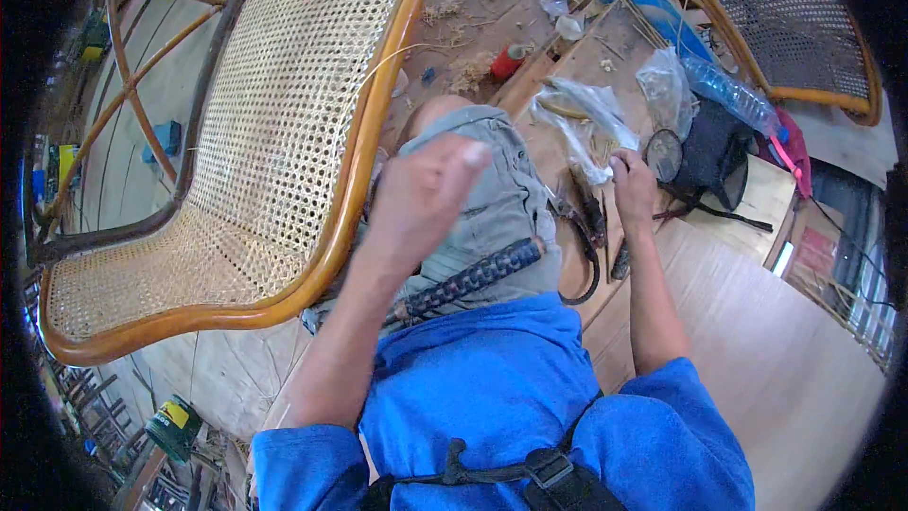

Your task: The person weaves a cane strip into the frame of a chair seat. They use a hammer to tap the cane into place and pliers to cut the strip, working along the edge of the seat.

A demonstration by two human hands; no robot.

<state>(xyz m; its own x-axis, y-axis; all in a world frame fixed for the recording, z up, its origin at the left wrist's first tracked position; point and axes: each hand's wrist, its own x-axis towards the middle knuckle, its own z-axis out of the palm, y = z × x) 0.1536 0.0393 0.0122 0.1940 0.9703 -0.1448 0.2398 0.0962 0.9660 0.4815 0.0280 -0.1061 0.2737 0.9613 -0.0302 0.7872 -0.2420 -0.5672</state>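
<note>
While the right hand (634, 182) pinches the plastic bag (613, 121) (left hand (422, 191) curled, hold unclear), I judge bag-handling underway, next needing steadiness.

The left hand (416, 199) is raised over the grey trousers (506, 203), blurred, fingers curled; whether it holds anything cannot be determined. The right hand (635, 185) grips the edge of a clear plastic bag (613, 123). A rod with a dark, wrapped grip (482, 274) lies across the lap. At left stands a cane-webbed chair (293, 66), frame orange-brown. A clear bottle (726, 92) lies near a black bag (716, 156), beyond the right hand.
</note>
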